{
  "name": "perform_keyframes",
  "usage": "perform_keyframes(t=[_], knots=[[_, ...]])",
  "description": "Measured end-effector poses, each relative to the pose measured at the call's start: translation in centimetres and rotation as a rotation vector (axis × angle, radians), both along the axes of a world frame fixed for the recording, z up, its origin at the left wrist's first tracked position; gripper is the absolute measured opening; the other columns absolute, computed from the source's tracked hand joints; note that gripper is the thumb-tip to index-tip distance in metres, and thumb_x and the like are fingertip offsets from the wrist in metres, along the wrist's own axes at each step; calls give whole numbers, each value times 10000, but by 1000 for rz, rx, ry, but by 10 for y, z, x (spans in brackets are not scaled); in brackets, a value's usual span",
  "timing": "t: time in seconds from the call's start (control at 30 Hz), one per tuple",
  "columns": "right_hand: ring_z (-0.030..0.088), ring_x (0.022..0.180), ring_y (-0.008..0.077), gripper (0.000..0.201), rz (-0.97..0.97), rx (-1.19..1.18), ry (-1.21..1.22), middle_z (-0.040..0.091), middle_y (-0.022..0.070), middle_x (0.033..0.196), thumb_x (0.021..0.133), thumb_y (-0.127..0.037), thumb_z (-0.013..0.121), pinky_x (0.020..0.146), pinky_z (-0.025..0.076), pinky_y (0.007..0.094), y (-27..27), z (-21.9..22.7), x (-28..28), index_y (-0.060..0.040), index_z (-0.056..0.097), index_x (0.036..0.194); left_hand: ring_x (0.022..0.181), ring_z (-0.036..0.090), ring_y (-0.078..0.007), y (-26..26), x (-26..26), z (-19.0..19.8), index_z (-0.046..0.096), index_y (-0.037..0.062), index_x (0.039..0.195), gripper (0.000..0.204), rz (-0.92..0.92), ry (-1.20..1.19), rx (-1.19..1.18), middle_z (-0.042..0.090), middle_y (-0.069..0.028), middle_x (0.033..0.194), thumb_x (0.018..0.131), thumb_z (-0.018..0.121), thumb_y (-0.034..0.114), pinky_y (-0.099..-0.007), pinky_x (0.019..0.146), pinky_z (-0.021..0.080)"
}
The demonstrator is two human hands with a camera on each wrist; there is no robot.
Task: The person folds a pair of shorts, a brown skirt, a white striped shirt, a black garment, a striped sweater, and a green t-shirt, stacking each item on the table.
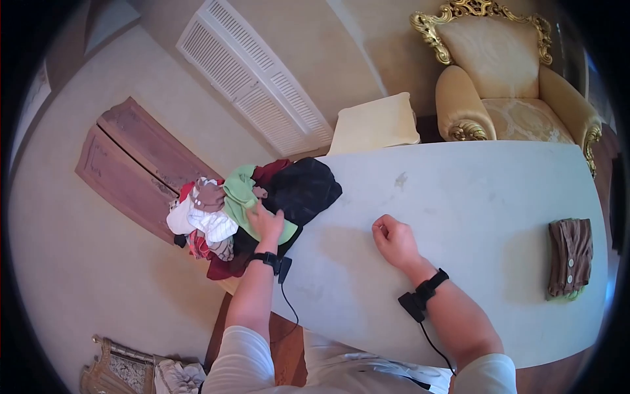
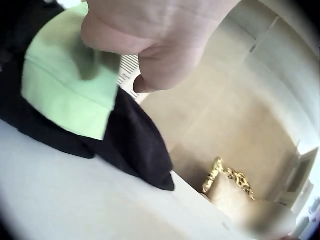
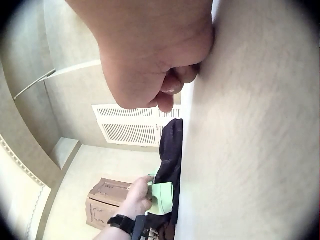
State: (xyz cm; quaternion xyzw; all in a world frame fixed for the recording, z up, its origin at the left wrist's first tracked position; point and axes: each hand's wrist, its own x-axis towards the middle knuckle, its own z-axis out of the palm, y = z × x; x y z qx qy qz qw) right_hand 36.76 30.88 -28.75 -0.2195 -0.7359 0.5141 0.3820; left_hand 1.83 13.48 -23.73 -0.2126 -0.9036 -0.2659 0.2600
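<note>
My left hand (image 1: 266, 223) rests on a light green garment (image 1: 240, 190) on top of a heap of clothes, its thumb held apart from the fingers. In the left wrist view the green cloth (image 2: 70, 95) lies over a black garment (image 2: 132, 140), and the fingertips are out of frame. Beside the green cloth, the black garment (image 1: 305, 190) spreads onto the table. My right hand (image 1: 396, 241) rests on the tabletop with its fingers loosely curled and nothing in them. Its curled fingers (image 3: 172, 85) show in the right wrist view.
White striped cloth (image 1: 213, 224) and dark red cloth (image 1: 223, 268) belong to the heap at the left end of the pale table (image 1: 446, 302). A folded brown buttoned garment (image 1: 569, 256) lies at the right end. Behind stand a small cream table (image 1: 374, 121) and a gilded armchair (image 1: 492, 52).
</note>
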Motion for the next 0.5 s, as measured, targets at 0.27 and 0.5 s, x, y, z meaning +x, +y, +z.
perform_keyframes(t=[0.27, 0.5], knots=[[692, 752, 427, 127, 20, 16, -28, 708, 219, 805, 946, -151, 637, 697, 556, 486, -1, 2, -1, -35, 677, 978, 1144, 611, -323, -49, -16, -63, 660, 0, 1158, 364, -260, -142, 615, 646, -168, 1195, 836, 518, -90, -400, 1061, 449], [692, 763, 403, 161, 33, -30, -51, 708, 203, 825, 978, -178, 625, 698, 547, 472, 1, 2, -1, -40, 660, 1053, 1030, 581, -170, -21, 122, 6, 609, 25, 1099, 223, -596, -144, 844, 599, -69, 1113, 923, 507, -67, -311, 946, 482]])
